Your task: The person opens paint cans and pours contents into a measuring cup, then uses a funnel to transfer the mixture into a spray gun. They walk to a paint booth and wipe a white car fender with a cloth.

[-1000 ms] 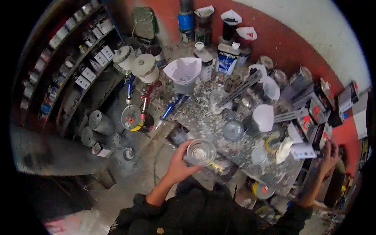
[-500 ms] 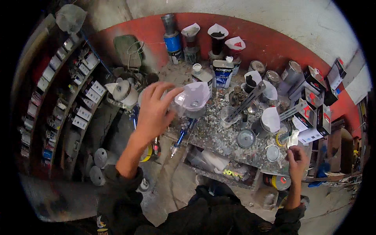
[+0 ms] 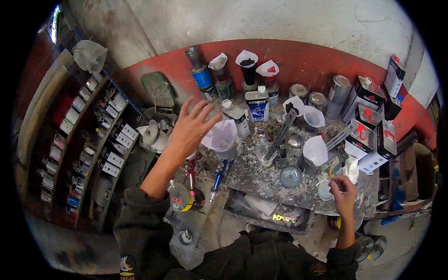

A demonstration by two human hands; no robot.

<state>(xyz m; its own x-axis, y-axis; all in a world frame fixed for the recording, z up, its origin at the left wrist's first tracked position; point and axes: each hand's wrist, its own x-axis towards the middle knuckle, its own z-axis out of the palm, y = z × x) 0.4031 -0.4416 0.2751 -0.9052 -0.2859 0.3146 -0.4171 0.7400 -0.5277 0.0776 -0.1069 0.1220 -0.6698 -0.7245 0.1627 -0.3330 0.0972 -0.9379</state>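
Observation:
My left hand hovers with fingers spread beside a white paper strainer, which sits in the mouth of a grey cup. Nothing shows clearly in that hand. At the bench's right front, my right hand has its fingers curled in toward the thumb; whatever lies between them, if anything, is hidden. Close to its fingertips is a small round pale-topped tub. A crumpled white cloth lies just beyond. Left of the tub stands a round grey lid.
On the paint-spattered bench stand a cup with a mixing stick, more paper strainers, a blue-labelled can and black-and-white cans. Spray guns hang at the front edge. An open drawer juts out below. Shelves stand left.
The view has shifted, so the bench sits lower in the picture. My left hand has spread its fingers wider near the strainer. My right hand stays curled by the tub.

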